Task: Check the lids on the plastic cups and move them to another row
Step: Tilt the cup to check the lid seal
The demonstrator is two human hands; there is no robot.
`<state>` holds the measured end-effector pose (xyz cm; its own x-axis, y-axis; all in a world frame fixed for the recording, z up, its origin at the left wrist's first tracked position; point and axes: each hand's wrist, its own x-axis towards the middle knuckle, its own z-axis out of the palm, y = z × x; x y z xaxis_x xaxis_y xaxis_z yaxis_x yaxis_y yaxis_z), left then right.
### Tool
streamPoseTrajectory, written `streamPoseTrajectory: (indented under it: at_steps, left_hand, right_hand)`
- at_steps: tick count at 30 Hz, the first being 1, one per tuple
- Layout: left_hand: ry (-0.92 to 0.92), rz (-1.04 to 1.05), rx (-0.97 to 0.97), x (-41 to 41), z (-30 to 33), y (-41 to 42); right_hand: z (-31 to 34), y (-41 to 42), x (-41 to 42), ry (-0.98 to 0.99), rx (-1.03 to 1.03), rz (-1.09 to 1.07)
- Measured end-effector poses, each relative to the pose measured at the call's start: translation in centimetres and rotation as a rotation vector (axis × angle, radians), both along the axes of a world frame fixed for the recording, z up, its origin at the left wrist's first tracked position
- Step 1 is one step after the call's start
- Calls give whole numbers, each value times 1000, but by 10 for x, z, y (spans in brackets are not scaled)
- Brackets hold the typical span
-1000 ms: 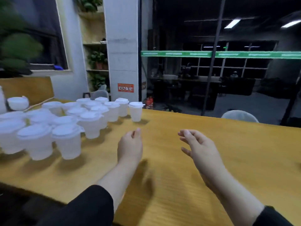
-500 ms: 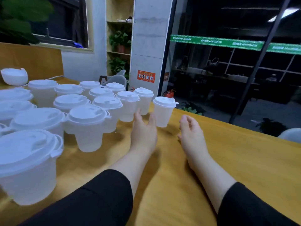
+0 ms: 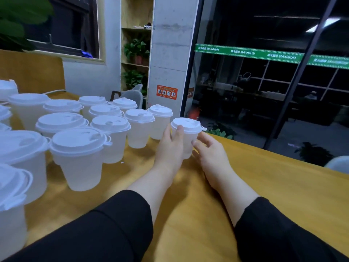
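A translucent white plastic cup (image 3: 188, 138), tapering toward its base and capped with a flat white snap-on lid (image 3: 186, 125) that has a small tab jutting to the right, stands upright near the far edge of the yellow wood-grain table (image 3: 264, 186); it sits alone, just beside the right end of the crowded cluster of lidded cups (image 3: 79, 140). The left hand (image 3: 171, 148) wraps the cup's left side, thumb lying up its front wall to just under the lid's rim, fingers curled behind; the right hand (image 3: 209, 153) comes in from the right with its fingers loosely bent, their tips touching the lower wall (whether it truly grips I cannot tell). Both forearms are bare below black sleeves (image 3: 105, 229). The clustered cups share the same frosted, matte plastic and round ridged lids, each lid seated level; behind them stands a rough grey concrete pillar (image 3: 170, 53) bearing a red sticker (image 3: 167, 92).
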<state>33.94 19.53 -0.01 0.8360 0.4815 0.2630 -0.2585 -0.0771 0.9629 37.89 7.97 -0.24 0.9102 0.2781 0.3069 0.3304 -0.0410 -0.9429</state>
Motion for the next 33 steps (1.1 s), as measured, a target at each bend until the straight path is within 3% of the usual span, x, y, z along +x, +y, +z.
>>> streamPoseTrajectory:
  at_steps: [4,11,16,21,26,30,33]
  left_hand:
    - [-22,-26,-33,-24,11,-26]
    - [104,-249,-145,-90,23,-120]
    - [170,-408,-143,-156,31,-188]
    - [165,-399,-193,-205,31,-234]
    - [117,-373,-18,-213,19,-239]
    - [6,-411,95,-207,18,-227]
    - [-40,-436,139,-205,17,-220]
  right_hand:
    - [0,-25,-29,-32,22,-186]
    - [14,-146,-124,-30,-1,-284]
    - [24,-230,-207,-42,-153,-306]
    - [18,-271,-256,-57,-244,-319]
    - [13,-286,-266,-28,-285,-230]
    - [29,-312,-260,-98,-689,-286]
    - [47,-332,-265,-184,-700,-410]
